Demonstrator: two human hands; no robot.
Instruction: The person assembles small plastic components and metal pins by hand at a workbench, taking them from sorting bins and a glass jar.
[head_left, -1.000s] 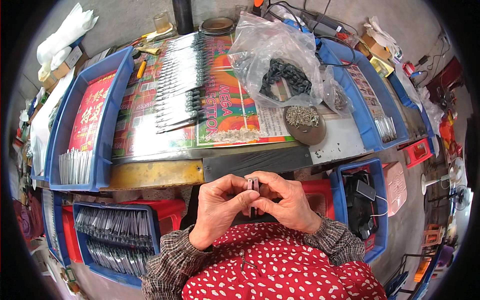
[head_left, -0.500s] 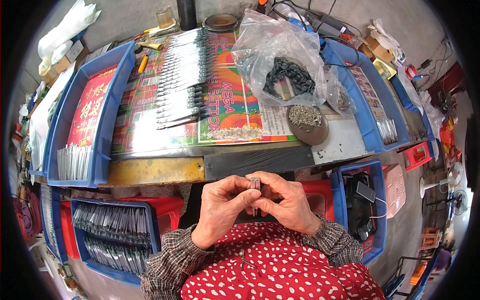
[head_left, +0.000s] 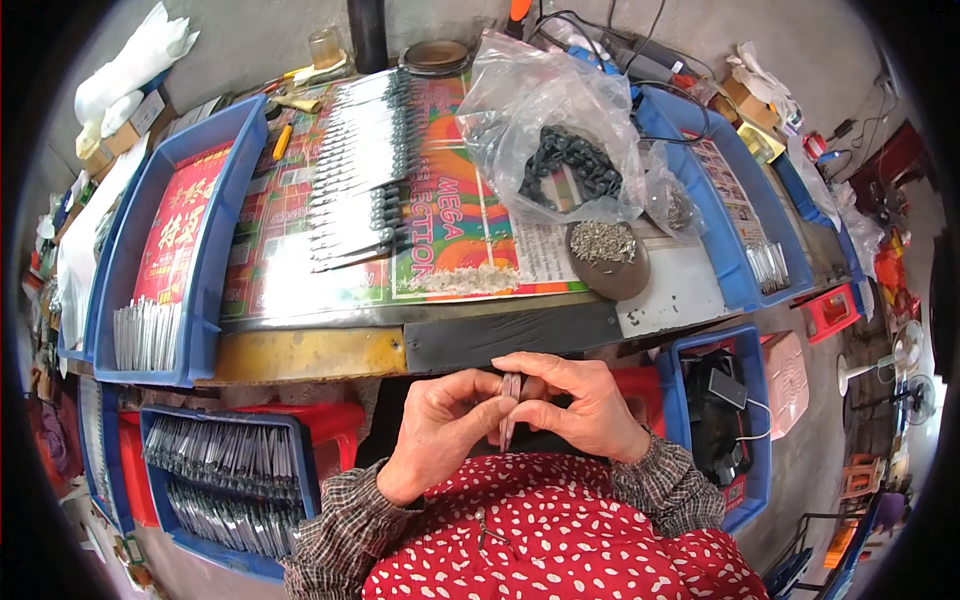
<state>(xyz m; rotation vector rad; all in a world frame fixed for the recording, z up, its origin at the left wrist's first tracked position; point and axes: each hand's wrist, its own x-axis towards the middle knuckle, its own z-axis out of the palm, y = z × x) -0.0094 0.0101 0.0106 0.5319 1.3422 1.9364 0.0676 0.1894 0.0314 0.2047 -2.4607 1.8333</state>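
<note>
In front of my apron, both hands hold a slim, grey-brown metal piece [head_left: 509, 398] upright between thumbs and fingers. My left hand [head_left: 438, 432] pinches it from one side; my right hand [head_left: 580, 408] is closed on the other side. The fingers cover much of the piece, so its exact kind is unclear. Beyond the hands is the bench edge [head_left: 510, 335]. On the bench stand rows of slim silvery pieces with dark ends [head_left: 365, 160], a heap of tiny pale bits [head_left: 470, 280] and a brown round dish [head_left: 622, 283] of small metal parts [head_left: 603, 241].
A clear plastic bag [head_left: 495, 95] holds black parts [head_left: 575, 165]. Blue trays stand on the bench at left [head_left: 205, 285] and right [head_left: 730, 240]. Below, a blue crate [head_left: 312, 465] of slim pieces is at left, another [head_left: 680, 400] at right. Red stools [head_left: 335, 425] flank me.
The held piece has turned slightly and now leans a little. My fingers have shifted on it, and the right hand's fingers sit a bit more raised. The view has moved slightly.
</note>
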